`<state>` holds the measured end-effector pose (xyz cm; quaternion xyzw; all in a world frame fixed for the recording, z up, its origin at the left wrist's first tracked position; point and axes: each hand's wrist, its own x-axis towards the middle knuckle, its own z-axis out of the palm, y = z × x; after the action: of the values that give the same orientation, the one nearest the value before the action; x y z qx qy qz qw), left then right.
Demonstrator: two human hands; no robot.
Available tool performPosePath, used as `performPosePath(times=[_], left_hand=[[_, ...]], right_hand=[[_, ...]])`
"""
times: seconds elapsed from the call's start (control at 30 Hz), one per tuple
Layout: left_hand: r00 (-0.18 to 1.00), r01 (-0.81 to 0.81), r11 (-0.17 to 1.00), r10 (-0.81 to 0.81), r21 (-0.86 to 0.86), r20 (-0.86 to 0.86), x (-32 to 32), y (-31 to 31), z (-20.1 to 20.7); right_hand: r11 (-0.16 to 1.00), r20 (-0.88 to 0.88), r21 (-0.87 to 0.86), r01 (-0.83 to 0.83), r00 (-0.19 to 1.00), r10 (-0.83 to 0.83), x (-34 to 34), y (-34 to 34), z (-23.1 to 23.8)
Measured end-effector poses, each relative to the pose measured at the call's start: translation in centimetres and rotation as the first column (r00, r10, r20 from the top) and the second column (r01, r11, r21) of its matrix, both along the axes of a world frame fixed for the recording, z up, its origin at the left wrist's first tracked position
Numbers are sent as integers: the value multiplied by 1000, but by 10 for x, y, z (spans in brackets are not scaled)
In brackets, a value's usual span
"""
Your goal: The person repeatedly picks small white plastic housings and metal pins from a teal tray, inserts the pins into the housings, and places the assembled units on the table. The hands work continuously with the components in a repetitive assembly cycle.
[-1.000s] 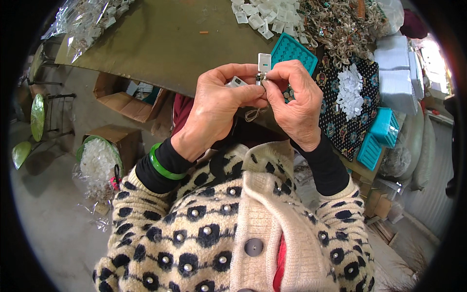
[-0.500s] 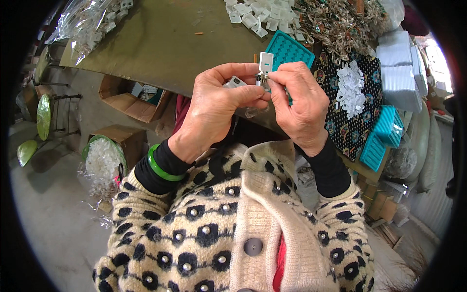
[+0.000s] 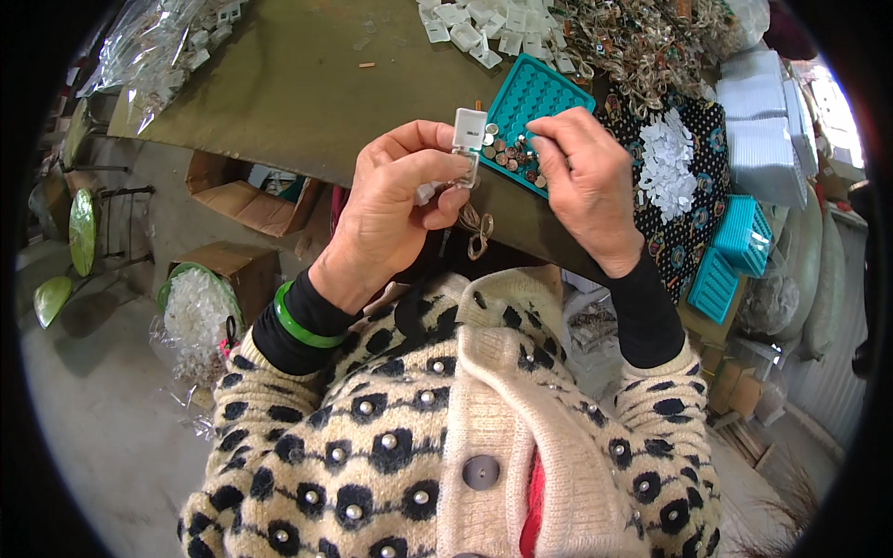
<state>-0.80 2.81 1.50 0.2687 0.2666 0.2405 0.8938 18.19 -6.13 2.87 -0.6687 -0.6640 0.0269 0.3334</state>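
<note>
My left hand [image 3: 386, 191] grips a small white plastic case [image 3: 470, 128] whose lid stands open. Its lower half is partly behind my thumb. Under those fingers a loop of thin brown wire [image 3: 478, 237] hangs down. Over the right side of a teal moulded tray [image 3: 535, 91] is my right hand [image 3: 588, 181], thumb and forefinger pinched together. Whatever is between those fingertips is too small to make out. Several small round, coin-like metal pieces [image 3: 502, 153] lie in the tray's near end, close to the right fingertips.
White plastic cases [image 3: 479, 23] are heaped at the table's far side beside a tangle of wired parts [image 3: 642, 42]. White pieces [image 3: 667, 167] lie on a dark patterned cloth. Stacked teal trays [image 3: 741, 237] sit at right. A cardboard box [image 3: 246, 200] stands left, below the table.
My right hand has left the case and moved right over the tray. My left hand has shifted slightly left and down with the case, and the wire loop now shows below it.
</note>
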Motion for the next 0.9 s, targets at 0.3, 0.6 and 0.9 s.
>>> performPosePath(times=[0.3, 0.6, 0.9], left_hand=[[995, 61, 981, -46, -184, 84, -6, 9, -5], [1000, 16, 999, -16, -41, -12, -1, 9, -7], [998, 27, 998, -23, -63, 63, -1, 12, -13]], right_hand=[[991, 227, -108, -79, 969, 102, 10, 8, -14], [997, 362, 18, -70, 930, 58, 16, 15, -18], [995, 256, -95, -39, 965, 62, 19, 9, -15]])
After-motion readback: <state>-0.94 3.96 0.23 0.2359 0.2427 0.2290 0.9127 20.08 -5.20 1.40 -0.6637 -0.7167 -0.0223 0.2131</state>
